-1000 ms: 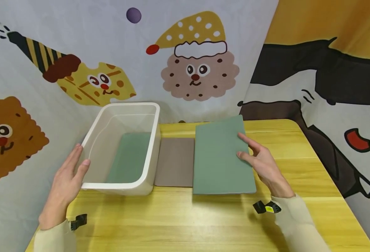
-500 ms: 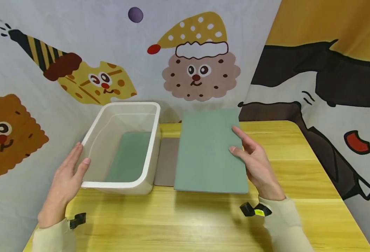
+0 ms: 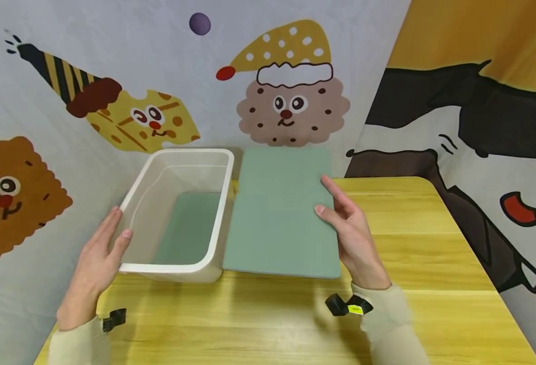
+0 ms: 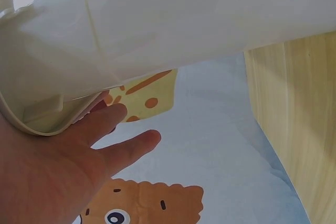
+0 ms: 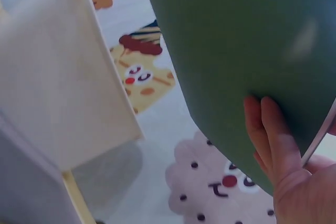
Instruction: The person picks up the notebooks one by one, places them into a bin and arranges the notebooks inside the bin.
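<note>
A green notebook (image 3: pixel 281 218) is held by its right edge in my right hand (image 3: pixel 356 233). The thumb lies on its upper face, and two fingers (image 5: pixel 273 129) press its underside in the right wrist view. It slants above the table, its left edge close beside the white plastic bin (image 3: pixel 224 203). My left hand (image 3: pixel 97 258) rests against the bin's left rim near the front corner, fingers straight along the outside, as the left wrist view shows. Another flat green notebook (image 3: pixel 190 228) lies on the bin's floor. The brown notebook on the table is hidden beneath the held one.
The wooden table (image 3: pixel 409 243) extends right and forward of the hands. A white cloth backdrop (image 3: pixel 158 50) with cartoon prints hangs just behind the table and bin. A dark wrist camera (image 3: pixel 338 305) sits at the right sleeve.
My right hand has carried the green notebook left, tilting its far end up, until it covers the brown notebook and comes beside the bin. The left hand and bin stay put.
</note>
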`<state>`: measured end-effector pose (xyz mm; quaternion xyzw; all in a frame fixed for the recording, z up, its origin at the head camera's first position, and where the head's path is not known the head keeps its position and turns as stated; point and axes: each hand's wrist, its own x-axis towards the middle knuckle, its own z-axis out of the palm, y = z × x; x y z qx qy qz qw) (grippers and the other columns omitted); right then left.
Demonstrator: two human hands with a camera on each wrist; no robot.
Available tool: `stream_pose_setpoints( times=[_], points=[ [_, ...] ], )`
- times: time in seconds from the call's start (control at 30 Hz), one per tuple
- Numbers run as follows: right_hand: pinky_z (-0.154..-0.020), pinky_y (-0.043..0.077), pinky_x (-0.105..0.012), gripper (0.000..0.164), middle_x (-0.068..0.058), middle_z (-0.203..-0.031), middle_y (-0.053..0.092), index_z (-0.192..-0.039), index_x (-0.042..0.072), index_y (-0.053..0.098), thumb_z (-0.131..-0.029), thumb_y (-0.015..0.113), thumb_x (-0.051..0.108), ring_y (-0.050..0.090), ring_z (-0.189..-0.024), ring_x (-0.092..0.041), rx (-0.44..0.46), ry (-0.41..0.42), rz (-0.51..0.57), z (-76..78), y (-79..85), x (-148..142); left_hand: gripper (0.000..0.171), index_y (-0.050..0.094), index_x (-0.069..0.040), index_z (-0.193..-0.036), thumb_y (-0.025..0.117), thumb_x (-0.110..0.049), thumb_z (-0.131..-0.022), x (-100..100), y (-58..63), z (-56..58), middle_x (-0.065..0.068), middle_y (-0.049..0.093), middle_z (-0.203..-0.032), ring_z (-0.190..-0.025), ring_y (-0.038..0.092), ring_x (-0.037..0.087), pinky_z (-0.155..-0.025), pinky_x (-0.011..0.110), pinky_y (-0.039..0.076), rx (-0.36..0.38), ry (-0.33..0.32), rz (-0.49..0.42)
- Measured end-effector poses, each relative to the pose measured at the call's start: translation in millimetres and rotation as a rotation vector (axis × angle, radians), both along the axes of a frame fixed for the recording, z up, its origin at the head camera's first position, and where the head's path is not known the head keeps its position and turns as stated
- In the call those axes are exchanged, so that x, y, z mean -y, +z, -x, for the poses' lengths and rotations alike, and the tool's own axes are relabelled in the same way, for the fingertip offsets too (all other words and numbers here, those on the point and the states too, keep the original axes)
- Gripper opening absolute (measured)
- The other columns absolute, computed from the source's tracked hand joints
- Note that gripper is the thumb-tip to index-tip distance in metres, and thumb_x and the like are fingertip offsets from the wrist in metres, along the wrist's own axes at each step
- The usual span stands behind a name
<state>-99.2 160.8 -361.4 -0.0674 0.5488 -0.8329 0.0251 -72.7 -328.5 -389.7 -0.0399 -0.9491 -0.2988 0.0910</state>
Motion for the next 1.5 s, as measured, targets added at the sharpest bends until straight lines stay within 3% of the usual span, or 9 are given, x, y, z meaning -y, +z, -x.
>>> stream_pose_setpoints(
  times=[0.13, 0.2, 0.37, 0.53, 0.77, 1.07, 1.27, 1.43, 1.5],
  points=[
    [-0.094, 0.055, -0.024, 0.062, 0.008, -0.169, 0.027, -0.16, 0.015, 0.042, -0.102, 0.061, 0.001, 0.044, -0.141, -0.009, -0.012, -0.027, 0.008, 0.7, 4.0, 19.1, 0.061, 0.019, -0.011, -0.167, 0.038, -0.033, -0.113, -0.1, -0.7, -0.1, 0.012, 0.013, -0.173, -0.153, 0.015, 0.051, -0.116, 0.075, 0.012, -0.001, -0.004, -0.002],
    [-0.107, 0.044, -0.021, 0.062, 0.009, -0.168, 0.029, -0.159, 0.014, 0.044, -0.101, 0.062, 0.001, 0.026, -0.151, -0.006, -0.018, -0.04, -0.003, 1.1, 5.6, 29.4, 0.061, 0.019, -0.011, -0.167, 0.038, -0.033, -0.113, 0.0, -0.9, -0.5, 0.012, 0.013, -0.173, -0.153, 0.014, 0.051, -0.116, 0.075, 0.011, -0.003, -0.005, -0.006],
    [-0.123, 0.02, -0.024, 0.06, 0.011, -0.166, 0.032, -0.157, 0.013, 0.046, -0.1, 0.064, 0.002, 0.014, -0.155, -0.004, -0.031, -0.026, 0.003, 3.9, 7.0, 55.3, 0.061, 0.018, -0.013, -0.167, 0.036, -0.034, -0.113, 0.1, 0.0, -1.9, 0.01, 0.011, -0.173, -0.153, 0.013, 0.052, -0.115, 0.076, 0.01, 0.0, -0.002, -0.009],
    [-0.122, 0.022, -0.024, 0.061, 0.014, -0.164, 0.036, -0.157, 0.016, 0.047, -0.099, 0.066, 0.005, 0.015, -0.155, -0.005, -0.028, -0.006, 0.008, 10.2, 8.0, 76.6, 0.06, 0.018, -0.013, -0.167, 0.035, -0.034, -0.114, -1.6, 0.0, -0.9, 0.008, 0.01, -0.173, -0.153, 0.013, 0.052, -0.115, 0.076, 0.011, 0.003, -0.01, -0.01],
    [-0.11, 0.042, -0.024, 0.062, 0.011, -0.165, 0.034, -0.159, 0.015, 0.044, -0.1, 0.064, 0.005, 0.023, -0.153, -0.005, -0.044, 0.03, 0.02, 20.8, 8.0, 102.1, 0.058, 0.019, -0.011, -0.167, 0.032, -0.033, -0.114, -1.9, -1.3, 1.3, 0.008, 0.011, -0.173, -0.153, 0.013, 0.052, -0.116, 0.075, 0.01, -0.01, -0.029, -0.014],
    [-0.101, 0.046, -0.022, 0.064, 0.008, -0.166, 0.032, -0.159, 0.015, 0.044, -0.099, 0.064, 0.002, 0.02, -0.154, -0.009, -0.029, 0.067, 0.004, 34.0, 3.3, 132.5, 0.056, 0.023, -0.008, -0.165, 0.03, -0.03, -0.115, 2.7, -4.1, 0.5, 0.014, 0.016, -0.172, -0.153, 0.016, 0.05, -0.12, 0.07, 0.011, -0.045, -0.033, -0.016],
    [-0.115, 0.034, -0.028, 0.063, 0.013, -0.165, 0.034, -0.159, 0.019, 0.044, -0.1, 0.064, 0.007, 0.021, -0.155, -0.011, -0.033, 0.06, -0.093, 42.1, 3.1, 148.5, 0.056, 0.023, -0.006, -0.165, 0.029, -0.031, -0.115, 3.1, -2.5, 0.8, 0.015, 0.017, -0.171, -0.154, 0.016, 0.049, -0.121, 0.068, 0.01, -0.049, -0.03, -0.013],
    [-0.084, 0.044, -0.02, 0.065, 0.011, -0.166, 0.033, -0.159, 0.023, 0.044, -0.099, 0.065, 0.008, 0.041, -0.136, -0.008, -0.006, 0.054, -0.157, 45.8, 3.3, 161.2, 0.056, 0.024, -0.003, -0.164, 0.029, -0.031, -0.115, 2.0, -2.3, 1.1, 0.017, 0.017, -0.171, -0.154, 0.016, 0.049, -0.122, 0.067, 0.011, -0.057, -0.032, -0.013],
    [-0.065, 0.041, -0.019, 0.065, 0.008, -0.165, 0.034, -0.159, 0.024, 0.045, -0.099, 0.065, 0.008, 0.056, -0.102, -0.006, 0.008, 0.053, -0.173, 46.9, 3.1, 167.0, 0.056, 0.024, -0.003, -0.164, 0.029, -0.031, -0.115, 2.1, -2.6, 0.6, 0.016, 0.017, -0.171, -0.154, 0.016, 0.049, -0.122, 0.066, 0.011, -0.057, -0.033, -0.017]
  ],
)
